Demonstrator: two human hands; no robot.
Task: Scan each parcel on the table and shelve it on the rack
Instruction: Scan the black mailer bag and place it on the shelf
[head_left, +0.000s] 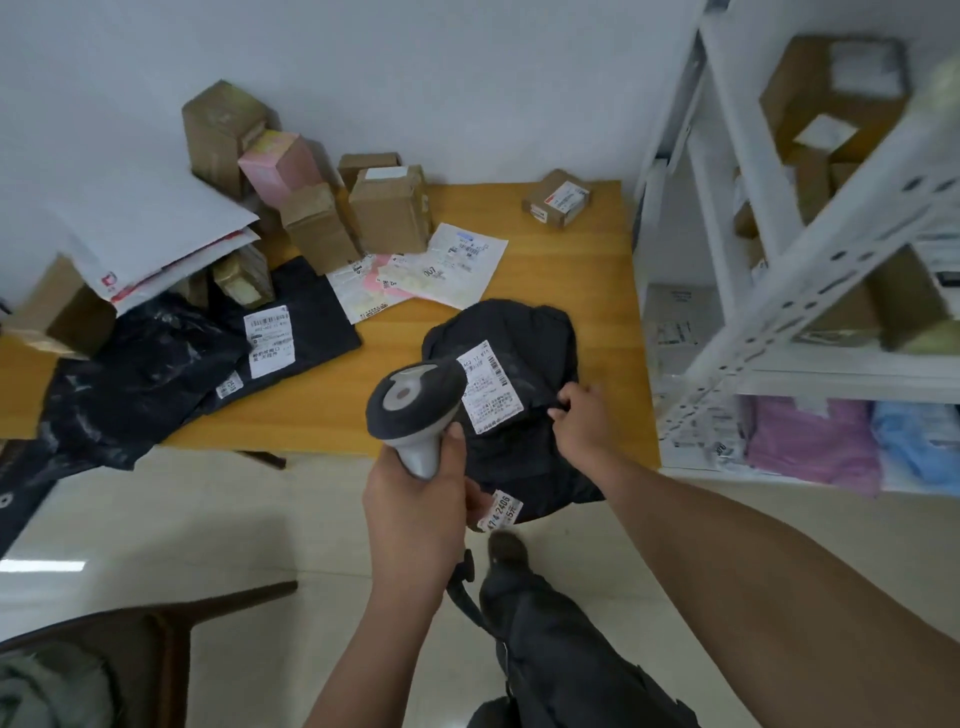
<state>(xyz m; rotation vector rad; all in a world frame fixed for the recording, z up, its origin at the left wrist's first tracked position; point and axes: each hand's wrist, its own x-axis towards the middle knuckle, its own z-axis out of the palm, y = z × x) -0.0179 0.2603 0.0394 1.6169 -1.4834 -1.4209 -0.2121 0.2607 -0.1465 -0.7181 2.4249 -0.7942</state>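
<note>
A black plastic parcel bag (524, 452) lies at the front right edge of the wooden table (587, 270), its white shipping label facing up. My left hand (415, 509) grips the handle of a grey and black barcode scanner (413, 402), whose head hovers just left of that label. My right hand (584, 421) pinches the bag's right side. A small numbered sticker hangs from the bag's near edge. The white metal rack (810, 260) stands to the right of the table.
Several cardboard boxes (389, 208), a pink box and white mailers crowd the table's back left. Two more black bags (156, 374) lie at the left. Loose labels (441, 265) sit mid-table. The rack holds boxes above, pink and blue bags below. My leg is under the parcel.
</note>
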